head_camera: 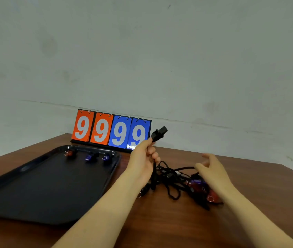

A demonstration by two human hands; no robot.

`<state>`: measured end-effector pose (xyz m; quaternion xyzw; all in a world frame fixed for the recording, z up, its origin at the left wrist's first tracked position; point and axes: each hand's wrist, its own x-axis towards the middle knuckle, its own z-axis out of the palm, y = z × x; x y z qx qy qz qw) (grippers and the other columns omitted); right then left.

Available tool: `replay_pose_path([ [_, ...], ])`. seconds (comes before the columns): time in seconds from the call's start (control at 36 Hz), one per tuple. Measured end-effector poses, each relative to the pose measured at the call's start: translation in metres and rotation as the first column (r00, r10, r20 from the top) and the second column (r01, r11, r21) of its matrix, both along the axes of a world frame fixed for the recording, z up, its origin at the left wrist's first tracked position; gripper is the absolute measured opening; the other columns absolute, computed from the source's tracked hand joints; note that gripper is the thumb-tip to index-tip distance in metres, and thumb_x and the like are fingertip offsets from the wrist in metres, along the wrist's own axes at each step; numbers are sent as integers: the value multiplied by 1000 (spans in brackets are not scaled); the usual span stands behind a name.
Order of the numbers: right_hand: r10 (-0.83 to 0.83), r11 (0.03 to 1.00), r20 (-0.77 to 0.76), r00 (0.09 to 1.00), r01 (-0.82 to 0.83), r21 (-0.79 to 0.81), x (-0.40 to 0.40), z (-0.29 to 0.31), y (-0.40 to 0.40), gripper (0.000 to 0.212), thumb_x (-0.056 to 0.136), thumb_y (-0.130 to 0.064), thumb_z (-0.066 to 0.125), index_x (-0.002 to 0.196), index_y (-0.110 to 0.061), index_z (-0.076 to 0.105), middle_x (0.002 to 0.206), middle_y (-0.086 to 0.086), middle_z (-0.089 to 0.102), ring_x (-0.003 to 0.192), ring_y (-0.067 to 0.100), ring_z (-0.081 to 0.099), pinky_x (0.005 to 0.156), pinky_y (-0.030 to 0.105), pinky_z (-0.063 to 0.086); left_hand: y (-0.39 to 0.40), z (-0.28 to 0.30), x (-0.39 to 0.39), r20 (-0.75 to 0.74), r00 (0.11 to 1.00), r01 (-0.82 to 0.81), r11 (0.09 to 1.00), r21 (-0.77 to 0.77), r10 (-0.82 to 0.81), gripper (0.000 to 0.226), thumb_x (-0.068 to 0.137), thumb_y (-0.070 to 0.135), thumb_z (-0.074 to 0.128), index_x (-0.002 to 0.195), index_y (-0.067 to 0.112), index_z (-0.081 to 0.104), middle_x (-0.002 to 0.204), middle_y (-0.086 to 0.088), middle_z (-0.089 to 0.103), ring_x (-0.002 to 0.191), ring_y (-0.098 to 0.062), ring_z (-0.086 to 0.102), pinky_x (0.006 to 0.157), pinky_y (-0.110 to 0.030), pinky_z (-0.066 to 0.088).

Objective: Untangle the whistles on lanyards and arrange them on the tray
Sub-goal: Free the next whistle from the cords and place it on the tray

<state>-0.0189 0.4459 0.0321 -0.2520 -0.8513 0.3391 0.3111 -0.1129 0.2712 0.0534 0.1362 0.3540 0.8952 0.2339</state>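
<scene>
My left hand (143,158) pinches a black whistle (158,133) and holds it raised above the table, its black lanyard trailing down into a tangled heap of cords (170,178). My right hand (212,170) hovers over the heap's right side, fingers loosely spread, holding nothing. Red and blue whistles (202,187) lie in the heap under that hand. On the black tray (34,190) at the left, one red whistle (69,153) and two blue whistles (90,156) (106,157) sit in a row along the far edge.
A flip scoreboard (111,131) showing 9999 in orange and blue stands at the back of the brown wooden table (160,226), against a pale wall. The table's right edge slopes down at the far right.
</scene>
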Motion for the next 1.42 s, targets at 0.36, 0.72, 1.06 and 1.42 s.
replay_pose_path([
  [0.36,615,784,158,772,-620,-27,-5,-17,-75,15,94,-33,57,104,-35,68,108,-17,68,102,-6,59,94,18,45,-1,6,10,-57,993,112,990,84,-108,15,94,15,53,94,3,61,71,-6,64,66,-16,60,62,-25,49],
  [0.72,407,680,-469,784,-603,-417,5,14,-48,39,98,-20,42,61,-12,45,69,8,65,88,25,70,85,34,45,-4,0,3,17,998,63,993,97,-65,13,93,17,52,88,6,58,65,-4,59,66,-17,56,65,-28,47],
  [1.06,143,334,-801,581,-791,-513,29,45,-21,24,84,-28,55,65,-14,51,44,-7,28,37,7,26,42,20,37,-5,-8,-9,59,998,18,993,114,-25,14,97,18,47,91,9,55,49,5,28,45,-9,37,68,-25,38],
  [1.42,47,462,-821,569,-741,-487,27,44,16,32,100,-28,42,76,-14,58,44,-9,27,34,4,21,33,17,19,-7,-21,-31,71,976,-201,977,-69,206,14,98,17,48,87,11,56,48,7,32,42,-7,26,54,-22,26],
])
